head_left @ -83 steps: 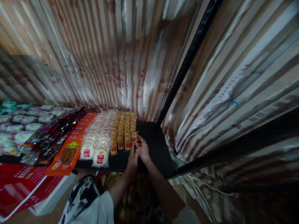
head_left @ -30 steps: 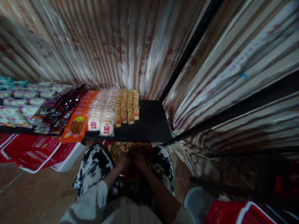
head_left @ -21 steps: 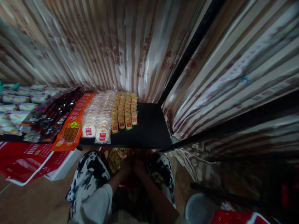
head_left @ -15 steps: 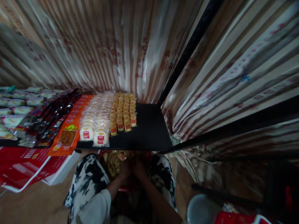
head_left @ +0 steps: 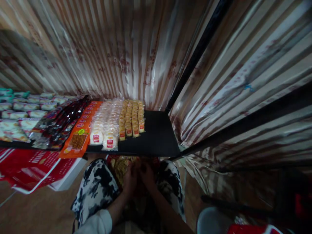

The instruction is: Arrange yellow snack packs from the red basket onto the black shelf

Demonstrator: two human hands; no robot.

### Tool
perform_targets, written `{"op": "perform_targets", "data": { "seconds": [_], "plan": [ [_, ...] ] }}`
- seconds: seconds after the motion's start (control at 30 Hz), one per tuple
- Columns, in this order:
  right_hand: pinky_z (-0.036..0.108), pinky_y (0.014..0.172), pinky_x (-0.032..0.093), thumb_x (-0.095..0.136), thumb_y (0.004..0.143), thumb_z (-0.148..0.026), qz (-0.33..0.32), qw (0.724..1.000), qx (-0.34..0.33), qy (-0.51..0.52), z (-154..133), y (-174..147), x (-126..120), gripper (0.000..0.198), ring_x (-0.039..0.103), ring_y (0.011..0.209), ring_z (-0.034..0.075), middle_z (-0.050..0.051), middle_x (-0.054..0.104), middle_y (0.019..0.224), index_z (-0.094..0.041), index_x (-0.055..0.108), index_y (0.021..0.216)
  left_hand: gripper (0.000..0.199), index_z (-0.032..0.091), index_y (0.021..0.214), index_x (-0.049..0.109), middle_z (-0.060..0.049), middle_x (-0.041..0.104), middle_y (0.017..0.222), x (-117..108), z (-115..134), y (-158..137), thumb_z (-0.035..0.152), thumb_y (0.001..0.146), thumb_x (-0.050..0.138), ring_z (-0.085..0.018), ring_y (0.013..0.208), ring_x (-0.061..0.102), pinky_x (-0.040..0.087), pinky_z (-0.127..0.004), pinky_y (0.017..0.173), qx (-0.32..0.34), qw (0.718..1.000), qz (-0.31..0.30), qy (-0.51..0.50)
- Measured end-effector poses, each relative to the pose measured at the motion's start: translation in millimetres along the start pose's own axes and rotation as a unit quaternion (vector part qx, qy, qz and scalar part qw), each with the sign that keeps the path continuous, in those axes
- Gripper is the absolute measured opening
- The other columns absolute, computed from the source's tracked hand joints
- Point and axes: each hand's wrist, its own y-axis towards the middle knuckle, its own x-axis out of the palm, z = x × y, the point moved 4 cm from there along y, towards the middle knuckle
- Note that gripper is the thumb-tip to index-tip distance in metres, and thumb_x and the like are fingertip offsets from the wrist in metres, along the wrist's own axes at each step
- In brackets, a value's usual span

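Low between my knees, my left hand (head_left: pixel 130 175) and my right hand (head_left: pixel 146 174) are close together with fingers bent inward. A small item seems to be pinched between their fingertips, too dark to make out. Just under and beside them sits a red basket (head_left: pixel 109 158) holding yellowish wrapped snacks (head_left: pixel 120 170). On the black shelf (head_left: pixel 158 136) in front, small yellow packaged snacks (head_left: pixel 128 130) stand in several neat rows. Left of these are rows of round white packaged crackers (head_left: pixel 110 141).
Farther left on the shelf lie an orange snack bag (head_left: pixel 76 141), dark red packets (head_left: pixel 62 120) and white packets (head_left: pixel 21 107). A red basket with a white handle (head_left: pixel 36 167) is below. Dark bars (head_left: pixel 200 52) and striped sheeting (head_left: pixel 136 55) enclose the shelf. A pale bucket (head_left: pixel 212 221) stands at lower right.
The view has shifted slightly, so the shelf goods appear a little farther right. My hands have risen slightly and their fingertips have come together over the basket.
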Motion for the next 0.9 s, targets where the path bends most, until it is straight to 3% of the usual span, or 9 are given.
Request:
{"op": "perform_targets", "data": {
  "seconds": [0.17,0.4,0.5,0.63,0.9],
  "plan": [
    [0.041,0.090,0.047,0.061,0.065,-0.029,-0.010,0.999,0.008,0.036,-11,-15,-6,0.030,0.063,0.096,0.026,0.010,0.069,0.098,-0.018,0.065,0.092,0.024,0.016,0.095,0.060,-0.011,0.065,0.098,-20,20,-15,0.025,0.075,0.049,-0.022,0.095,0.060,0.047,-0.041,0.089,0.053,0.996,0.051,-0.040],
    [0.037,0.088,0.049,0.055,0.072,-0.025,-0.066,0.986,-0.090,0.124,-67,-29,-18,0.028,0.063,0.096,0.021,0.006,0.068,0.101,-0.020,0.058,0.100,0.020,0.016,0.094,0.057,-0.008,0.062,0.092,-41,63,-21,0.026,0.079,0.048,-0.018,0.084,0.061,0.051,-0.035,0.079,0.079,0.991,0.037,-0.097],
    [0.034,0.081,0.053,0.055,0.073,-0.026,-0.070,0.981,-0.100,0.148,-89,-17,-18,0.028,0.065,0.089,0.019,0.006,0.068,0.097,-0.021,0.054,0.101,0.019,0.016,0.094,0.056,-0.007,0.062,0.089,-49,83,-11,0.024,0.079,0.046,-0.017,0.082,0.061,0.051,-0.033,0.077,0.089,0.990,0.062,-0.095],
    [0.030,0.073,0.054,0.055,0.073,-0.026,-0.033,0.981,-0.140,0.131,-112,13,-15,0.037,0.064,0.081,0.017,0.006,0.066,0.095,-0.020,0.050,0.110,0.025,0.017,0.099,0.056,-0.009,0.060,0.102,-57,102,7,0.019,0.078,0.043,-0.019,0.099,0.055,0.045,-0.038,0.091,0.143,0.981,0.126,-0.030],
    [0.033,0.077,0.052,0.050,0.077,-0.024,0.032,0.978,-0.202,0.034,-137,68,5,0.033,0.061,0.085,0.018,0.007,0.063,0.100,-0.020,0.056,0.109,0.036,0.015,0.109,0.054,-0.013,0.053,0.121,-49,101,48,0.012,0.077,0.038,-0.021,0.118,0.046,0.034,-0.043,0.105,0.185,0.979,0.089,-0.019]
  ]
}}
